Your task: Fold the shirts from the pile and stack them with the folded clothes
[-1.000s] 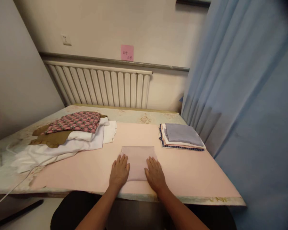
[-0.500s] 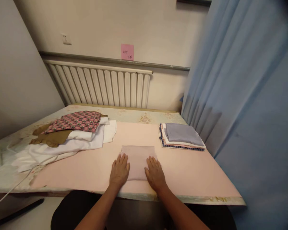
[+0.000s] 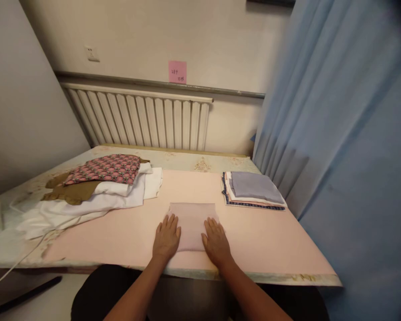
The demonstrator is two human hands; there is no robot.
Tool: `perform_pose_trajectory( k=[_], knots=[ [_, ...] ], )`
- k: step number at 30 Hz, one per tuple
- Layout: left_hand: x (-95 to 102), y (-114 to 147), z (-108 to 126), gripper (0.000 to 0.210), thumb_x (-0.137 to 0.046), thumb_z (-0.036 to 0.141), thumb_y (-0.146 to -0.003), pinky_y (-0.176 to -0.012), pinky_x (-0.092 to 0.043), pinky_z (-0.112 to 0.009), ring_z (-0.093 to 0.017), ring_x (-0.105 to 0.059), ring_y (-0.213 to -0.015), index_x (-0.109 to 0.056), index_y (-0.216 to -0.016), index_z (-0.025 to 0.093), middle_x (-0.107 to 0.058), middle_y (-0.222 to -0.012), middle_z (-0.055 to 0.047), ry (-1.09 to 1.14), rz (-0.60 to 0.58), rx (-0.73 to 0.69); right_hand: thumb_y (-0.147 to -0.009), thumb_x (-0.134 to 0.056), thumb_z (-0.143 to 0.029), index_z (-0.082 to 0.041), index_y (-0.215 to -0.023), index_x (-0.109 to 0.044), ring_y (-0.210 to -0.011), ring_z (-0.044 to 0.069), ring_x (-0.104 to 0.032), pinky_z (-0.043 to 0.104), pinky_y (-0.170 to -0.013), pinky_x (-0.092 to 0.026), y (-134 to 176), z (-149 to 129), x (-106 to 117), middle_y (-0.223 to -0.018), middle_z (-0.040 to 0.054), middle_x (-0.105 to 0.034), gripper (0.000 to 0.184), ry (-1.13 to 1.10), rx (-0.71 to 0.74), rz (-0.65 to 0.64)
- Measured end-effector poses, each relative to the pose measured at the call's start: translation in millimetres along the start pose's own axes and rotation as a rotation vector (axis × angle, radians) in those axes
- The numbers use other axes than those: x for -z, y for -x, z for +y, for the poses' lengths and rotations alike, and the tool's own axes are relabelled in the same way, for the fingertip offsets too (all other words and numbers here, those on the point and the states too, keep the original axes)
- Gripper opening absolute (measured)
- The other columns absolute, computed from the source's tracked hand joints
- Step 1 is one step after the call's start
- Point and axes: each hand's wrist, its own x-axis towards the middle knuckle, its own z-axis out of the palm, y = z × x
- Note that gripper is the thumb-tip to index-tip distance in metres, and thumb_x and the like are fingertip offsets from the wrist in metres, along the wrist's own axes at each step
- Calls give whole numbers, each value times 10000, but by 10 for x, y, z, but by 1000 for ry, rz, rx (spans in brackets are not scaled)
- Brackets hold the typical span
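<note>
The left hand (image 3: 167, 235) and right hand (image 3: 216, 240) lie flat, fingers extended and grasping nothing, on opposite sides of the folded lavender cloth (image 3: 192, 226) atop the pink sheet (image 3: 263, 245), where light, even pressure likely flattens it best.

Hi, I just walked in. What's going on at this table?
A person has both hands laid flat on a folded pale mauve cloth, the left hand at its left side and the right hand at its right. The cloth lies on a pink sheet spread over the table. Off to the left is a loose heap of cloth with a patterned piece on top; to the right sits a neat folded stack, topped by a grey-blue piece.
</note>
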Motion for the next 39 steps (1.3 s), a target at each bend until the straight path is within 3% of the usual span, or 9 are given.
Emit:
perform_pose_trajectory(
  k=[21,25,28,32,35,39],
  knots=[
    [30,4,-36,460,-347,315,-932,-1093,-298,-471,-271,-313,-1385,-489,-1352,192,-449,-1457,-65,28,-61,44,-922,-429,-253,-147,-1356,-471,-1358,249,-356,472,-1114,-277,-24,-27,36,-1419,128,-464,449,11,-12,-31],
    [116,-40,154,455,-364,243,-907,-1098,-264,-528,-312,-287,-1392,-510,-1328,150,-452,-1448,-113,18,-29,86,-916,-429,-241,-142,-1372,-454,-1371,253,-334,474,-1113,-286,-25,-11,28,-1434,126,-443,467,35,8,-55],
    [108,-137,426,488,-369,204,-895,-1132,-220,-505,-288,-237,-1417,-461,-1371,153,-395,-1489,-96,66,-25,-69,-913,-422,-221,-126,-1376,-446,-1372,261,-329,479,-1111,-294,-22,7,27,-1446,130,-425,473,65,22,-96],
    [-85,-322,653,489,-388,292,-908,-1125,-237,-518,-284,-247,-1415,-448,-1384,194,-370,-1505,-76,142,-120,-223,-921,-407,-215,-127,-1393,-423,-1379,259,-316,485,-1110,-303,-14,23,18,-1456,127,-411,480,85,39,-98],
    [-237,-475,590,496,-380,376,-918,-1128,-215,-537,-287,-262,-1409,-451,-1384,220,-382,-1499,-60,155,-162,-269,-926,-404,-211,-142,-1407,-409,-1379,251,-318,478,-1110,-314,-15,23,15,-1453,114,-419,486,89,44,-85],
    [-284,-662,330,538,-366,388,-925,-1130,-221,-504,-289,-260,-1410,-405,-1415,169,-371,-1502,-92,113,-134,-204,-924,-410,-215,-173,-1424,-389,-1382,243,-313,475,-1110,-322,-30,14,34,-1453,96,-422,502,91,37,-89]
  ],
)
